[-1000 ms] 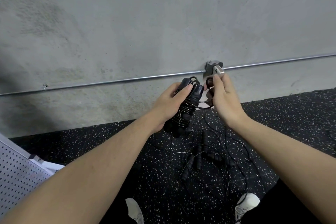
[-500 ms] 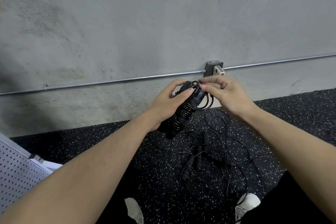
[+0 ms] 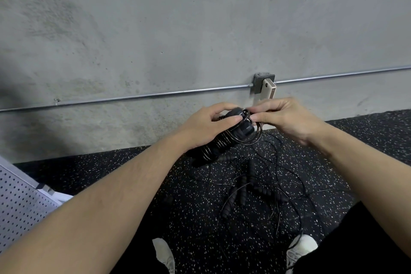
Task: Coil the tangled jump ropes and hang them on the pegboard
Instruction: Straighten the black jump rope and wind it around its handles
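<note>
The person's left hand (image 3: 206, 127) grips a pair of black jump-rope handles (image 3: 224, 140) held side by side, fingers curled over the top and the thumb lying along the near side. Thin black cord (image 3: 219, 143) is wound in tight turns around the middle of the handles, and a loose loop of it (image 3: 255, 138) hangs off the upper end. The bundle tilts, its upper end toward the right hand and its lower end down and to the left, in the air above the floor and in front of the wall.

The right hand (image 3: 287, 121) meets the upper end of the bundle, with thumb and forefinger pinching the cord just beside the left thumb. The other fingers are curled loosely above.

Below the hands, on the black speckled rubber floor (image 3: 124, 176), lies a tangle of more jump ropes (image 3: 249, 191): several ribbed black handles crossed by thin cords that spread in wide loops toward the person's white shoes (image 3: 301, 249).

A white pegboard (image 3: 20, 204) shows at the lower left edge, well apart from the ropes. Behind everything stands a grey concrete wall (image 3: 178, 29) with a metal conduit (image 3: 133, 97) running across it into a small junction box (image 3: 263, 83).
</note>
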The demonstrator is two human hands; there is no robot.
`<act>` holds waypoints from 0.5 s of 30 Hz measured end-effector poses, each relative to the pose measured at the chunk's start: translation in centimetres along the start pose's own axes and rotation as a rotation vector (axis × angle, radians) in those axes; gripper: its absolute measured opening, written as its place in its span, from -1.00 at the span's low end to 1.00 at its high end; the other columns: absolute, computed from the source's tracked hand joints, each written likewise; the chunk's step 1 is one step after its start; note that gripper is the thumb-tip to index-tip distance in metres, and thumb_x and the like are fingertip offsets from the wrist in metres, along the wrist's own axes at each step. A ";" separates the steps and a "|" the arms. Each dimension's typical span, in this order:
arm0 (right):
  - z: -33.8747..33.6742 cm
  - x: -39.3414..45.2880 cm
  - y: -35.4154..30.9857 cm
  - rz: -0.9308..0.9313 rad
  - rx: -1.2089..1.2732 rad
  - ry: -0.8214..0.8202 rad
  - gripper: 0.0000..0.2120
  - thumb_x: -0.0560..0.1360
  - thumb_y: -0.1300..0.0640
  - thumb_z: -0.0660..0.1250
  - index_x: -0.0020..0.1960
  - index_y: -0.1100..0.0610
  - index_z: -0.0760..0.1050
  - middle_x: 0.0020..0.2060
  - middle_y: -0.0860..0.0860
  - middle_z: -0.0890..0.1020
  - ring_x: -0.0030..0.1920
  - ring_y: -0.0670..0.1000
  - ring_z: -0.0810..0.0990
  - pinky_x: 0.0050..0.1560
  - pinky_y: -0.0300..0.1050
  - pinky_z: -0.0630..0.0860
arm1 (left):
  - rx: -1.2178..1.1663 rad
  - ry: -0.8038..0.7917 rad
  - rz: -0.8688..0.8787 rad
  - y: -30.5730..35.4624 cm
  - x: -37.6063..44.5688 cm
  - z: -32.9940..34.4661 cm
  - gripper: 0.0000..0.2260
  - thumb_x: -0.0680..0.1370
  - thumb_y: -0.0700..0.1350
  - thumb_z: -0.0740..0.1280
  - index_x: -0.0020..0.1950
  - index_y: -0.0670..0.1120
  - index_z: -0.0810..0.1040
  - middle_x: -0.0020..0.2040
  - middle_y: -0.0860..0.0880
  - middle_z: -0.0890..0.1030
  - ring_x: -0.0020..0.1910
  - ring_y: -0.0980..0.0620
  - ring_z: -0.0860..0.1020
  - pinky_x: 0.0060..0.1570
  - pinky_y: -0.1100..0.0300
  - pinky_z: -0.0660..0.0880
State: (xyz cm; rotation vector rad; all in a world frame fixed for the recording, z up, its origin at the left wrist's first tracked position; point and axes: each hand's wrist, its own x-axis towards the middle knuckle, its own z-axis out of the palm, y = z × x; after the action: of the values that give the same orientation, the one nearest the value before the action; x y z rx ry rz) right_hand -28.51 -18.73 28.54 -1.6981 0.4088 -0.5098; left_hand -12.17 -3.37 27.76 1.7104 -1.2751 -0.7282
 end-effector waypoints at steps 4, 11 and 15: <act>-0.3 -0.1 0.2 -0.009 -0.122 -0.069 -0.83 0.25 0.12 0.53 -0.17 -0.04 0.75 -0.13 -0.03 0.74 -0.07 -0.09 0.67 0.07 -0.29 0.53 | 0.098 -0.067 -0.019 -0.3 -0.1 -0.1 -0.83 0.64 0.16 0.29 0.20 0.39 0.56 0.11 0.20 0.67 0.10 0.22 0.62 0.23 0.16 0.47; 0.4 -0.4 -0.4 -0.074 -0.359 -0.051 -0.75 0.41 0.22 0.50 0.09 0.13 0.69 -0.13 0.05 0.66 -0.30 -0.26 0.52 -0.22 -0.46 0.40 | 0.116 -0.018 -0.016 -0.2 0.1 0.4 -0.84 0.66 0.09 0.28 0.21 0.28 0.57 0.01 0.38 0.60 0.02 0.42 0.54 0.12 0.36 0.41; 0.8 -0.8 -0.8 -0.079 -0.247 0.028 -0.81 0.30 0.16 0.53 -0.14 -0.07 0.71 -0.17 -0.05 0.72 -0.16 -0.11 0.61 -0.06 -0.36 0.50 | -0.017 -0.093 -0.101 0.6 -0.3 0.2 -0.85 0.65 0.14 0.30 0.18 0.26 0.60 -0.29 0.28 0.62 -0.33 0.30 0.60 -0.27 0.39 0.48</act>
State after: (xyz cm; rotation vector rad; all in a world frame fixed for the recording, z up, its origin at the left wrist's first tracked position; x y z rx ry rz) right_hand -28.74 -17.55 29.16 -1.9531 0.4405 -0.5590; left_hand -12.69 -3.25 28.16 1.7549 -1.2480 -0.8847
